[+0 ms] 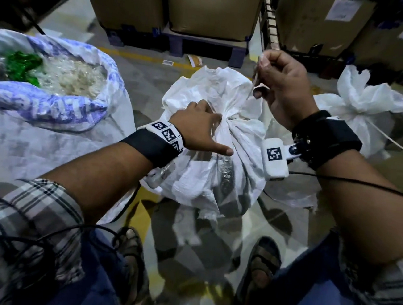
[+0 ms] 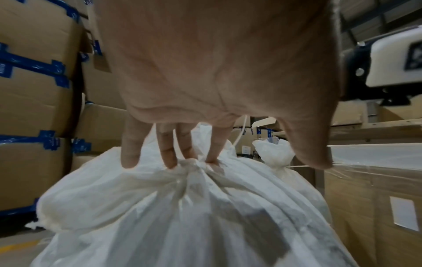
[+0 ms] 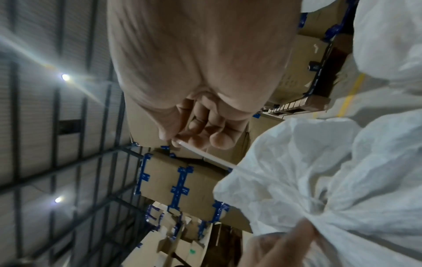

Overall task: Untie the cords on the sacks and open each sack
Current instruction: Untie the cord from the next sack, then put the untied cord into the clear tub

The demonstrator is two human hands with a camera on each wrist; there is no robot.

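Both hands are working at the middle sack (image 1: 209, 158), a white woven one standing on the floor between the person's sandalled feet. Starting at the left, an open sack (image 1: 53, 94) with blue print is sitting with its mouth rolled down, showing clear plastic scraps and a green piece (image 1: 23, 66) inside. Next to it, the left hand (image 1: 198, 127) is pressing against the gathered neck of the middle sack; in the left wrist view its fingers (image 2: 169, 153) are reaching down fairly straight with their tips digging into the bunched fabric at the knot, the thumb spread off to the side, so it is bracing rather than clutching. Further right and higher, the right hand (image 1: 280, 86) is curling closed around a thin white cord (image 1: 254, 81), pinching it between thumb and forefinger; the cord is running taut from that pinch down to the sack's tied neck, and the right wrist view shows it (image 3: 205, 155) stretching from the fingertips (image 3: 219, 140) toward the white fabric. The neck is looking cinched, the loose top flaring above it. At the far right, a second tied sack (image 1: 362, 111) is standing well apart, with its own cord trailing off to the right. Cardboard boxes (image 1: 209, 8) on pallets are lining the back.
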